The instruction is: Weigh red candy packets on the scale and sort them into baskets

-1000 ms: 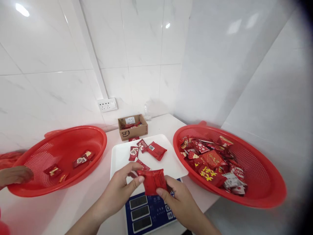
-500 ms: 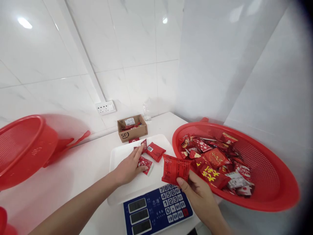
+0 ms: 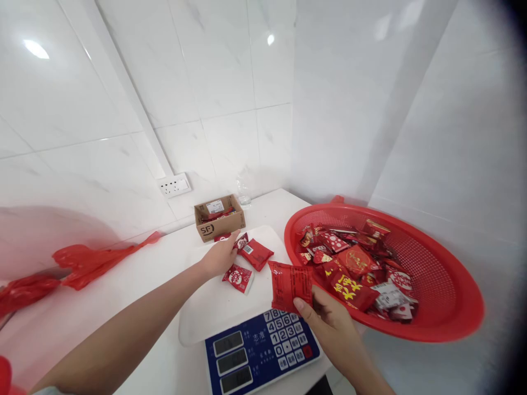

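My right hand [image 3: 329, 318] grips a red packet [image 3: 290, 286] by its lower right edge, above the keypad of the scale [image 3: 259, 348]. My left hand [image 3: 222, 255] reaches over the scale's white tray [image 3: 197, 323], its fingers at a small red-and-white packet [image 3: 241, 241]; whether they grip it is hidden. Beside it on the tray lies a red packet with a barcode [image 3: 256, 254]. Nearer to me on the tray is another red-and-white packet [image 3: 239, 278], apart from my hand.
A red perforated basket [image 3: 444, 291] with many red packets stands at the right. Behind the tray is an open cardboard box [image 3: 224, 225] holding packets, with clear plastic [image 3: 244, 192] beside it. Red plastic bags [image 3: 99, 263] lie at the left by the wall.
My left hand has moved off the nearer red-and-white packet towards the back of the tray. The view has shifted, and the red basket at the left is out of sight.
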`<state>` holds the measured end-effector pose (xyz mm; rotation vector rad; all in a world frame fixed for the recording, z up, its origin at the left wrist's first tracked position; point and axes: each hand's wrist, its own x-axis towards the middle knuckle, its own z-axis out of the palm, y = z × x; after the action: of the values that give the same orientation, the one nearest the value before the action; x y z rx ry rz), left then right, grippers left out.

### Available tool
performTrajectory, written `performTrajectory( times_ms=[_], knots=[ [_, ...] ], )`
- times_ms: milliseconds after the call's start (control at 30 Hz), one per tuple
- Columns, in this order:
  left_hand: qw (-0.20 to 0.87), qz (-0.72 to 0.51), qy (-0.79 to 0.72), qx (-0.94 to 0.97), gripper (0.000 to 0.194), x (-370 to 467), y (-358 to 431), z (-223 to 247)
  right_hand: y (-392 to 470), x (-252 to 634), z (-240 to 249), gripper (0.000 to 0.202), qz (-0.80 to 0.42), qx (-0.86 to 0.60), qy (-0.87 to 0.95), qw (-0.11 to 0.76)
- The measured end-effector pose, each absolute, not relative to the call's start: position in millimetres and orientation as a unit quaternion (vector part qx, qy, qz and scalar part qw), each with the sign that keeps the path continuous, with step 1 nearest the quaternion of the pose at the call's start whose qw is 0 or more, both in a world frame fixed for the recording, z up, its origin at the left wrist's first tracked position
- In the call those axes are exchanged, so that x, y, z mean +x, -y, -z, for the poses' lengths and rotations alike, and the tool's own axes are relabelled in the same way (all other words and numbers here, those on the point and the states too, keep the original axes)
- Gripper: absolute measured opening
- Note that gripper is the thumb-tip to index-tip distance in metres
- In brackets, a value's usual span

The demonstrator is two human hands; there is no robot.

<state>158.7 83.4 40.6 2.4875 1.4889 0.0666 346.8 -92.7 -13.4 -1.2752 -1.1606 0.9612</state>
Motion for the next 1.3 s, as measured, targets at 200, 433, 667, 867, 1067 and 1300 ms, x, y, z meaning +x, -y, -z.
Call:
performTrajectory(
  times_ms=[200, 433, 667, 867, 1067, 1300],
  knots=[
    [0.128, -0.092, -0.522, 0.838, 0.049, 159, -86, -46, 96, 345, 7, 0.031, -0.4, -0.533, 0.508, 0.546],
    [0.151, -0.081, -0.484, 0.858, 0.047, 146, -80, -46, 93, 343, -1, 0.032, -0.354, -0.571, 0.538, 0.509],
    [0.176, -0.064, -0.393, 0.9, 0.081, 140, -60, -35, 62, 338, -22, 0.036, -0.251, -0.647, 0.622, 0.362],
    [0.18, 0.005, -0.393, 0.902, 0.087, 134, -56, -30, 51, 332, -29, 0.046, -0.2, -0.678, 0.66, 0.255],
    [0.199, -0.004, -0.374, 0.906, 0.09, 114, -66, -32, 46, 325, -21, 0.033, -0.197, -0.643, 0.71, 0.211],
    [0.213, -0.023, -0.375, 0.902, 0.078, 113, -62, -29, 41, 303, -27, 0.027, -0.18, -0.621, 0.745, 0.164]
  ],
)
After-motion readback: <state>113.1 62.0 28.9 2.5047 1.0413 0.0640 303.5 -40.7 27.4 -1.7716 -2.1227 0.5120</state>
